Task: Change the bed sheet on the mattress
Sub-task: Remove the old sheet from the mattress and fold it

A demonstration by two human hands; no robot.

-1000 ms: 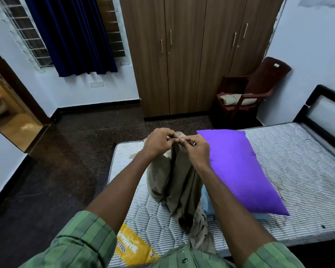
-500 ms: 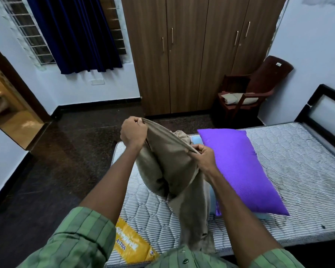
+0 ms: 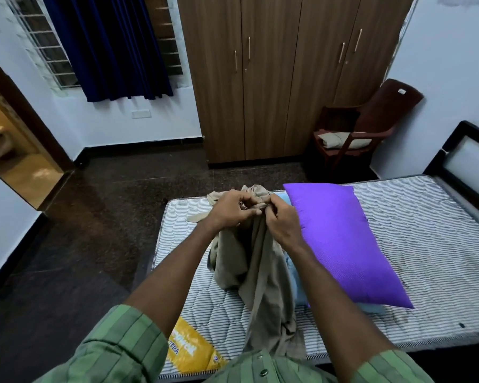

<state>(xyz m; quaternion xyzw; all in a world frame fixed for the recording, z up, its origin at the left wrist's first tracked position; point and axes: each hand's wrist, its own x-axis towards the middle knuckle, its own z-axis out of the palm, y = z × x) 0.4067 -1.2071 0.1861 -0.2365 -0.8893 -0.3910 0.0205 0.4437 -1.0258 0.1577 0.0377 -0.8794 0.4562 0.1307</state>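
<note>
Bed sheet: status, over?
Both hands, left and right, grip beige bed sheet, bunched above bare mattress. Purple pillow in the way.

A crumpled beige bed sheet [image 3: 249,261] hangs bunched above the bare striped quilted mattress [image 3: 415,244].

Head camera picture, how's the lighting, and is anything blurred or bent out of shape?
Head view: dim, bluish room light with a warm glow from the doorway at left; wide-angle bending bows the wardrobe and walls; both hands, left hand and right hand, and the beige sheet look fairly sharp.
</note>
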